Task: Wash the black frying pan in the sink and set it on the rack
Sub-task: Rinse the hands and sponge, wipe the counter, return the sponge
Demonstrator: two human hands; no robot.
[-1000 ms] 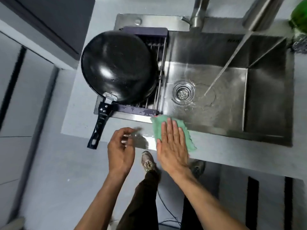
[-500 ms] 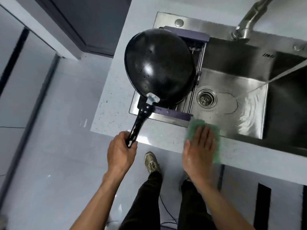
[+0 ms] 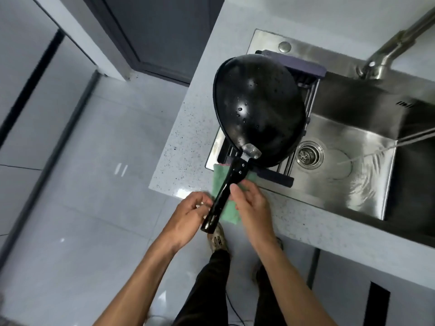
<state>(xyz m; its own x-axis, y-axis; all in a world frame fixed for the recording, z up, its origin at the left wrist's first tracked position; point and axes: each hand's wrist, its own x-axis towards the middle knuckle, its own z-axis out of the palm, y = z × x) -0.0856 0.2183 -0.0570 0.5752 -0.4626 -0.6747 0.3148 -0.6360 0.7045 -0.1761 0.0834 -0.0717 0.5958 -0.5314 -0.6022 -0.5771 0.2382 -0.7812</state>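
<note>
The black frying pan lies upside down and tilted on the purple-framed drain rack over the left end of the steel sink, wet with droplets. Its long black handle reaches out over the counter's front edge. My left hand grips the handle near its end. A green cloth lies flat on the counter under the handle. My right hand presses on the cloth, its thumb beside the handle.
Water runs from the faucet in a thin stream into the basin right of the drain. The speckled counter ends just left of the rack. Tiled floor and my legs are below.
The cloth and my right hand slid left along the counter edge to under the handle. My left hand took hold of the handle, and the pan tilted up on its left side.
</note>
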